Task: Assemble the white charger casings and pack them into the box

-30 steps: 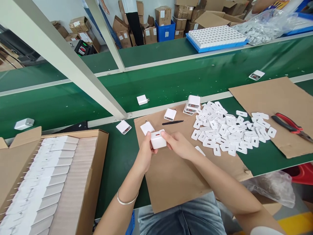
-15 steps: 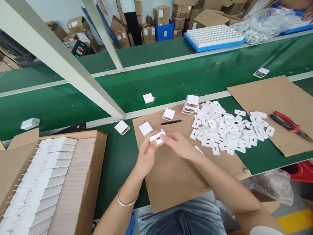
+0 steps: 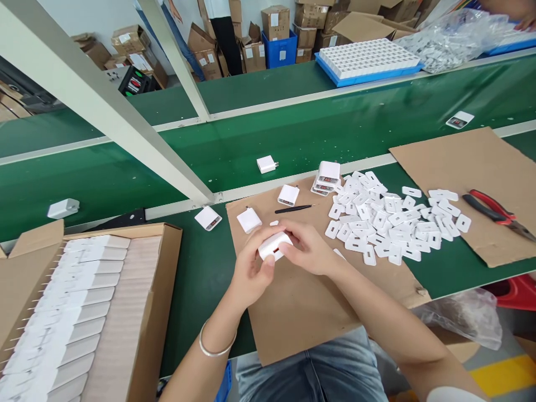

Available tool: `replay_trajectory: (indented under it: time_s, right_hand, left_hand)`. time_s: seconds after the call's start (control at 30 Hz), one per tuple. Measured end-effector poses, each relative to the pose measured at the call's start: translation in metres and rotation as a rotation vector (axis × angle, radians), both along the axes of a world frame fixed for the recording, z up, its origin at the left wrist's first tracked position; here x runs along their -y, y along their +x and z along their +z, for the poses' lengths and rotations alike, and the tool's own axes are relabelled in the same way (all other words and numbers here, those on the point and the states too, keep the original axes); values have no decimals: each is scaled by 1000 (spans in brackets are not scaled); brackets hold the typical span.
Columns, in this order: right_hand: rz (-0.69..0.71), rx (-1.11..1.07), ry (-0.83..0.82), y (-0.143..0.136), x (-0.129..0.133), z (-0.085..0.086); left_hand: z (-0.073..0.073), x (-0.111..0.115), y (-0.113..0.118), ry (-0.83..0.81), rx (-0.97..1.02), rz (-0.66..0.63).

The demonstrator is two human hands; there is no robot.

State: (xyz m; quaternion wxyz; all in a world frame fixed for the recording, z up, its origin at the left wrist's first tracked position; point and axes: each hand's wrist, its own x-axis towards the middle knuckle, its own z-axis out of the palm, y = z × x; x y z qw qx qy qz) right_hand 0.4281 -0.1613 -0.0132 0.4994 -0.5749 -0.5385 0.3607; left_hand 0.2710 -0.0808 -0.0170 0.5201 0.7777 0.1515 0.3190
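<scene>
Both of my hands hold one white charger (image 3: pixel 274 244) above the brown cardboard sheet, its slotted end face tilted up. My left hand (image 3: pixel 251 268) is closed around its left side, thumb at the lower edge. Fingers of my right hand (image 3: pixel 310 248) grip the right end. Just beyond lie a white charger with prongs (image 3: pixel 248 220), another charger (image 3: pixel 288 195) with an open end, and black tweezers (image 3: pixel 293 209). To the right spreads a heap of white slotted end plates (image 3: pixel 389 218). A small stack of open-ended chargers (image 3: pixel 328 174) stands at the heap's left edge.
An open carton (image 3: pixel 144 312) with rows of chargers stands at left. Red-handled pliers (image 3: pixel 494 209) lie on cardboard at right. Beyond runs a green belt (image 3: pixel 335 128) carrying spaced chargers; a metal post (image 3: pixel 125 128) slants across the left. A co-worker's hand (image 3: pixel 525 22) shows at top right.
My hands have tipped the charger, turning its slotted face, and brought it slightly nearer to me. My right fingers now curl over its far side. Chargers on the belt have shifted right.
</scene>
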Motion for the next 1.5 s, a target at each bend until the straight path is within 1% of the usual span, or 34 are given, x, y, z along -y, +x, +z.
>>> replay_trajectory:
  time_s: [0.1, 0.2, 0.3, 0.4, 0.5, 0.6, 0.67, 0.77, 0.83, 0.9, 1.0, 1.07, 1.13, 1.17, 1.2, 1.23, 1.3, 1.33, 1.4, 1.5]
  right_hand:
    - [38, 30, 131, 1, 0, -2]
    - [80, -12, 183, 1, 1, -3]
    - [82, -125, 145, -2, 2, -3]
    - [55, -307, 76, -9, 2, -3]
    - [-4, -410, 52, -14, -1, -6]
    - [-118, -367, 40, -17, -3, -12]
    - [-184, -307, 39, -18, -4, -16]
    - [-256, -185, 54, -19, -4, -23]
    - [-276, -114, 56, -20, -4, -25]
    - [-281, -90, 35, -18, -5, -27]
    - [-316, -89, -36, -10, -6, -27]
    - [-415, -41, -74, 1, -6, -27]
    - [-514, 84, -105, 16, -5, -27]
    - [-536, 168, -130, 23, -5, -28]
    - [-528, 257, -165, 30, -5, -28]
    - [-493, 346, -207, 36, -5, -28]
    - [-383, 497, -279, 44, -5, -28]
    - [-326, 556, -309, 46, -6, -28]
    - [-237, 639, -365, 47, -7, -26]
    - [-217, 677, -448, 46, -9, -24]
  left_hand:
    - [2, -1, -1, 342, -4, 101]
    - [2, -3, -1, 630, 23, 225]
    - [1, -6, 0, 805, 35, 333]
    - [-1, -9, 0, 889, 1, 417]
    - [-4, -8, 2, 860, -118, 427]
    - [-6, -4, 4, 727, -286, 368]
    - [-8, -1, 6, 630, -353, 335]
    - [-9, 2, 7, 499, -396, 317]
    - [-11, 2, 7, 419, -400, 312]
    - [-14, 3, 7, 353, -400, 299]
    - [-17, -1, 6, 295, -421, 259]
    - [-17, -9, 2, 316, -457, 252]
    - [-16, -21, -4, 406, -524, 321]
    - [-14, -28, -9, 466, -566, 392]
    - [-13, -36, -14, 526, -609, 489]
    - [-13, -45, -19, 573, -647, 591]
    - [-14, -61, -31, 619, -684, 770]
    - [-16, -69, -36, 623, -700, 819]
    - [-22, -83, -44, 590, -754, 856]
    - [-31, -94, -48, 513, -842, 894]
